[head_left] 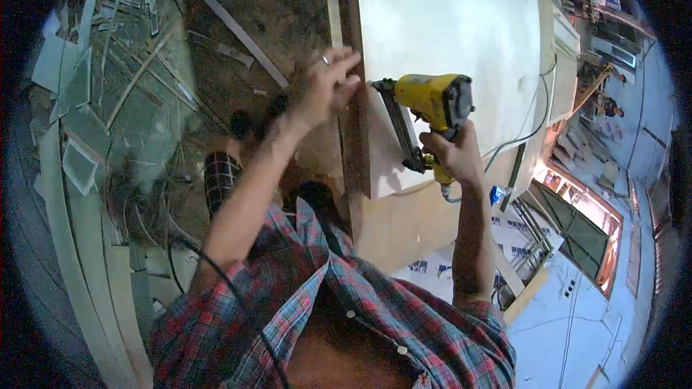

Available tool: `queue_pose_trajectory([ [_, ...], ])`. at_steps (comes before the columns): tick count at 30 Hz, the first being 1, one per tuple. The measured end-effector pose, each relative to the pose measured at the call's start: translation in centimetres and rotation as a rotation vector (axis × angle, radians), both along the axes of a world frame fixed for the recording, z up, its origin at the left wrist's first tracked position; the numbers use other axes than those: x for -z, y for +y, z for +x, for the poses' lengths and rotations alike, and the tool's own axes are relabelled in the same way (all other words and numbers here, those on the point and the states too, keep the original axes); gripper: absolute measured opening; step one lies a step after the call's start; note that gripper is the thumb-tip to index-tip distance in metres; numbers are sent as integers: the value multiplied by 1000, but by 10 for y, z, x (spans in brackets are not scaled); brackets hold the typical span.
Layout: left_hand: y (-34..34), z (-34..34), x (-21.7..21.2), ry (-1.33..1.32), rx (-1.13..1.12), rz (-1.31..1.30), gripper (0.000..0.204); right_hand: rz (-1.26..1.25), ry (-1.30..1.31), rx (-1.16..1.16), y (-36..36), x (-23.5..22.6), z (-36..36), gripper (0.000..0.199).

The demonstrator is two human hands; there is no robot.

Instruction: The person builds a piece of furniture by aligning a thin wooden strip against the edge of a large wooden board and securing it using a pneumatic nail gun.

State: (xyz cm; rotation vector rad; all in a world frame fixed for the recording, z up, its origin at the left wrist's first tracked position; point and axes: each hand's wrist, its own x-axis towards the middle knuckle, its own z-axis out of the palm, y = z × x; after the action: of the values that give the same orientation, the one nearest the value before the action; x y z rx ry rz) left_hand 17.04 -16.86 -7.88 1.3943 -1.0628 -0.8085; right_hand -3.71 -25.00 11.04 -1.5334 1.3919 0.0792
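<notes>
Right hand [459, 153]: wrapped round nail gun [432, 97], at white board's [447, 14] 9 o'clock edge | left hand [326, 90]: half-open, seemingly empty, beside brown strip [351, 14] | strip positioned; fastening done or remaining: cannot tell

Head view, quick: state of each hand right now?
Left hand: open, fingers loosely bent by the brown board edge; contact cannot be told.
Right hand: closed, holding the yellow nail gun.

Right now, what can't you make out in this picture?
All in the head view:
Nail gun: handle mostly hidden by the right hand.
Left hand: fingers motion-blurred; contact with the dark strip unclear.
Long boards, left: lower ends cut off by the bottom edge.
</notes>
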Motion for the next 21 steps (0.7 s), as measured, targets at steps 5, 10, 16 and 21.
queue_pose_trajectory([
  [5, -63, 82, -3, -697, 73, -218, 67, 49, 6, 45, -13, -16, 3, 30],
  [10, -96, 108, 5, -639, 288, -394, 50, 9, 47, -28, -17, -21, 17, 26],
  [16, -114, 113, 3, -592, 404, -488, 37, -118, 203, -195, -9, -29, -8, 33],
  [21, -121, 118, 7, -585, 405, -550, 45, -220, 319, -423, 3, -36, -22, 34],
])
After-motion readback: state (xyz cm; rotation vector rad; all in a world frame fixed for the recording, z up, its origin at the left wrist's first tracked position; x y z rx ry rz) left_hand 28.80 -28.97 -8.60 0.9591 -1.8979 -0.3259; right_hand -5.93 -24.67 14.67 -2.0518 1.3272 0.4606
